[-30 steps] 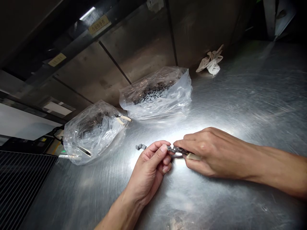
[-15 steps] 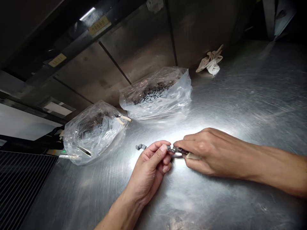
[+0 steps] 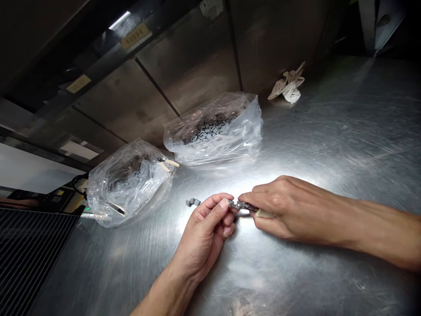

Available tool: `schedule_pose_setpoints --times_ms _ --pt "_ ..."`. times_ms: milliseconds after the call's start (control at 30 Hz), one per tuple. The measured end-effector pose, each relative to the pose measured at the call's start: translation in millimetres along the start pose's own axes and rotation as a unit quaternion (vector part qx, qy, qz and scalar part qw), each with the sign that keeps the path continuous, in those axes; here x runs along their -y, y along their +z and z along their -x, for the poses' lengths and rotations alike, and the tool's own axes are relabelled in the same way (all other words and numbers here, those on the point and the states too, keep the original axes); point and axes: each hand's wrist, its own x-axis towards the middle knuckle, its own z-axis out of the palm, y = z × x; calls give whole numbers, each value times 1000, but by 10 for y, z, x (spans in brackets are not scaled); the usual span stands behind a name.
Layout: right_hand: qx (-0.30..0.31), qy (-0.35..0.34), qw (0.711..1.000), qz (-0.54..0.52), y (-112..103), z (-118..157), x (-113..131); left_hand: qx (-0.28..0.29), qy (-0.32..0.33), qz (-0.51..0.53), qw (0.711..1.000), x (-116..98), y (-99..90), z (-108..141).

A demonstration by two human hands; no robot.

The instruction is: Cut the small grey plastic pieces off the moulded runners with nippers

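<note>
My left hand (image 3: 210, 230) is closed in a pinch, thumb against forefinger, on a small grey piece (image 3: 231, 203) that the fingertips mostly cover. My right hand (image 3: 279, 208) is wrapped around pliers with cream handles (image 3: 242, 205), palm down. Their metal jaws point left and meet the piece at the left fingertips; whether the jaws are fully closed is too small to tell. Just left of my left hand, a few small grey blocks (image 3: 192, 202) lie on the metal table (image 3: 315, 281).
A clear plastic bag (image 3: 250, 136) of many grey blocks stands against the back panel. Left of it, another clear bag (image 3: 148, 197) holds grey pieces, with cream-handled pliers (image 3: 169, 164) on its rim. A crumpled off-white cloth (image 3: 291, 90) lies at the back right.
Both hands and the pliers keep practically the same position. Beyond the left bag, something dark at the table's edge has shifted, and a dark object with a yellow mark now shows there.
</note>
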Motion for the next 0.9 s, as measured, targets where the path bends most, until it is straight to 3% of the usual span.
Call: schedule_pose_setpoints --times_ms 167,300,500,900 --pt "-12 -13 1000 -12 0 7 -1 -3 -2 6 1000 -2 4 4" --pt "-56 -37 998 -11 -28 25 -8 -7 -2 17 1000 -9 -3 1" --pt "-109 -3 992 63 -51 12 -84 -13 -11 20 1000 -18 5 4" --pt "-63 17 992 109 6 30 -57 -23 -3 10 1000 -17 6 7"
